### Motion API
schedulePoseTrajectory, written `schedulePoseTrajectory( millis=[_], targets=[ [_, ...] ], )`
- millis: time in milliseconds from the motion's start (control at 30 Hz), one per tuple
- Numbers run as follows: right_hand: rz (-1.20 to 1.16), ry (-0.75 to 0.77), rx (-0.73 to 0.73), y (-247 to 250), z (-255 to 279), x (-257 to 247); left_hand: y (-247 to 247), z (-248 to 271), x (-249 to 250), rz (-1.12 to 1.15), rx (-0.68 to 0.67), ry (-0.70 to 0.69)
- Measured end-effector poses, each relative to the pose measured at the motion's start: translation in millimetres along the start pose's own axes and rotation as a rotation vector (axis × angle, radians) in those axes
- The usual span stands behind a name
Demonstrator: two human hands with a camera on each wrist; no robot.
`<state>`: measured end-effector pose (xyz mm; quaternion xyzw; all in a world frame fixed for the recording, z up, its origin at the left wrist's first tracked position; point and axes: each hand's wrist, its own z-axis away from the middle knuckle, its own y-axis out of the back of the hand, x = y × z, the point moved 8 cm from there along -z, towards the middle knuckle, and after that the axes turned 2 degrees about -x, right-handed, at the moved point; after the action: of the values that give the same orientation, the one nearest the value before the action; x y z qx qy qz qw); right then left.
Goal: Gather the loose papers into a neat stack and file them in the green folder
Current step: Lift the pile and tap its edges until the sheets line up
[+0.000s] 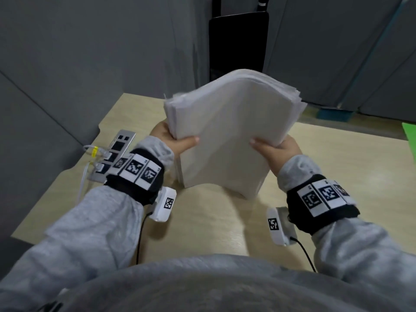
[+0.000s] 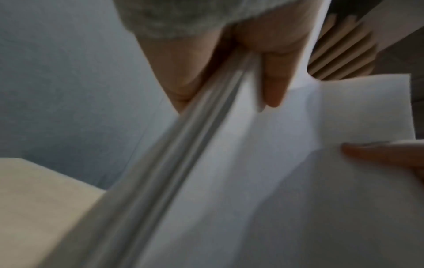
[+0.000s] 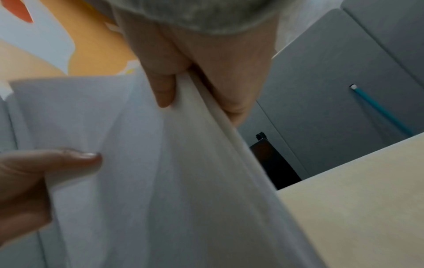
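Pale wooden desk [image 1: 225,221] between grey partition panels [image 1: 78,52], power strip [image 1: 112,154] at the left edge. Papers [image 1: 227,131] already gathered — held upright, bottom edge at or just above the desk, top edges fanned and uneven. Left hand [image 1: 171,140] clamped on one side edge, right hand [image 1: 279,149] on the other, thumbs across the front sheet. Squaring probably unfinished; filing not begun — green folder [image 1: 410,140] well apart at the far right.

Pale wood table [image 1: 326,176], metal socket panel [image 1: 117,152] at its left edge, green folder [image 1: 409,140] far right.
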<state>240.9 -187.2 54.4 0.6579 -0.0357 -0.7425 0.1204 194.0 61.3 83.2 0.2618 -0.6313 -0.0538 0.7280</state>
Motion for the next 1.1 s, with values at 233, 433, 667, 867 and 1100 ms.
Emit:
schedulePoseTrajectory(
  millis=[233, 433, 667, 867, 1100],
  targets=[
    [-0.356, 0.22, 0.064, 22, 7, -35, 29, -2, 9, 0.304, 0.142, -0.138],
    [-0.004, 0.008, 0.077, 4, 2, -3, 3, 2, 1, 0.031, 0.103, 0.001],
    [-0.179, 0.103, 0.035, 13, 4, -9, 14, 6, 5, 0.144, 0.017, -0.024],
    [-0.107, 0.069, 0.121, 11, 10, -14, 16, 12, 9, -0.004, 0.16, -0.012],
    [-0.098, 0.09, 0.008, -1, 4, -10, 4, 15, -2, 0.029, 0.048, 0.086]
  ],
)
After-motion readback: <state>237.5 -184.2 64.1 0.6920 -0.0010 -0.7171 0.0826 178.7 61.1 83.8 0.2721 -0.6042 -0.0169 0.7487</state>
